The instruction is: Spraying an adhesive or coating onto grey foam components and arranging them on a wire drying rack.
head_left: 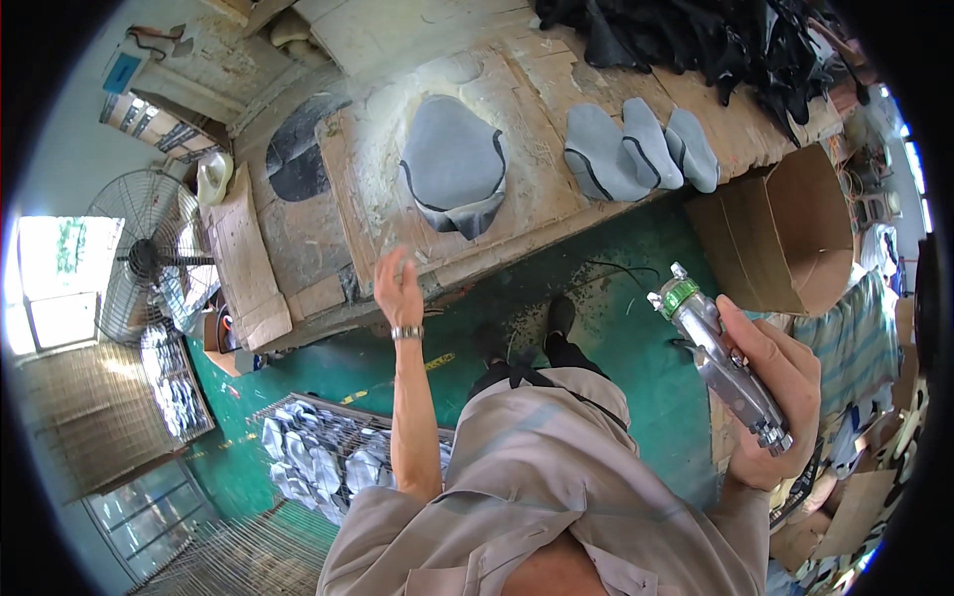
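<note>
So the right grip [780, 387] is out around 3-4 o'clock, wrapped snugly round a shiny metal spray-gun-looking tool [725, 363], held up clear of the surface [542, 214], with its green ring [681, 296] end tipped toward 10 o'clock. I'd guess it's solid metal: a fair bit of heft, totally stiff, and smooth enough to skate around in a dusty or sweaty palm. I'd hold it by the thick body, like here, and keep fingers off the small fittings at either end, since those look like the easiest bits to knock. The left grip [397, 286] is at 9 o'clock by the near edge of the surface, a bit blurry, but it looks loosely open with nothing in it. Up at 12 o'clock there's a big grey padded piece [452, 149] with dark trim, lying on the surface with pale, crusty residue around it. That one's probably light and floppy, so pinch it by the rim and don't mash the middle. Three smaller grey pieces [596, 149] sit bunched at 1-2 o'clock, likely the same feel, so edges only there too.
</note>
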Available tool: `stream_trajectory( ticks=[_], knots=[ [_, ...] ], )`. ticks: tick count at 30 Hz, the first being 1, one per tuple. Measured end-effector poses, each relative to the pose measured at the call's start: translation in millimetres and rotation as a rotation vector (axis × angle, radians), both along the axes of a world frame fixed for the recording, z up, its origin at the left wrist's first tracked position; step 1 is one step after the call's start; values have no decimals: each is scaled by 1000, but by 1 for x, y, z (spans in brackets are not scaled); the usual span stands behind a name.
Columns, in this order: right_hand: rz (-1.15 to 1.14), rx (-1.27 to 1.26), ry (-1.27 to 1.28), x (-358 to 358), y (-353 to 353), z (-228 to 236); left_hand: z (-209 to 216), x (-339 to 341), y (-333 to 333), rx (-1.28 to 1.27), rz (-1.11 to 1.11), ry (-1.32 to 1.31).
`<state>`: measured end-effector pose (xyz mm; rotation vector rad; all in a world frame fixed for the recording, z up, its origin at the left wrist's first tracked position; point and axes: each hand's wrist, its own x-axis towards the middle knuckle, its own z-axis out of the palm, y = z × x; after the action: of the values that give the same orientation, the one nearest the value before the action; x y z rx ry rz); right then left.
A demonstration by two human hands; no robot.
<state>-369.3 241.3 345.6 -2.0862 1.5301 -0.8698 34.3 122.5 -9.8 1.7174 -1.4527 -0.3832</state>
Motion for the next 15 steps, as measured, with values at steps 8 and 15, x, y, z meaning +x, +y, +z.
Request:
stream_trajectory(
  ticks=[8,15],
  knots=[
    [-270,206,-32,26,4,21,-191,97,186,671,277,36],
    [-330,216,-28,45,3,16,-258,129,305,1455,438,739]
  ],
)
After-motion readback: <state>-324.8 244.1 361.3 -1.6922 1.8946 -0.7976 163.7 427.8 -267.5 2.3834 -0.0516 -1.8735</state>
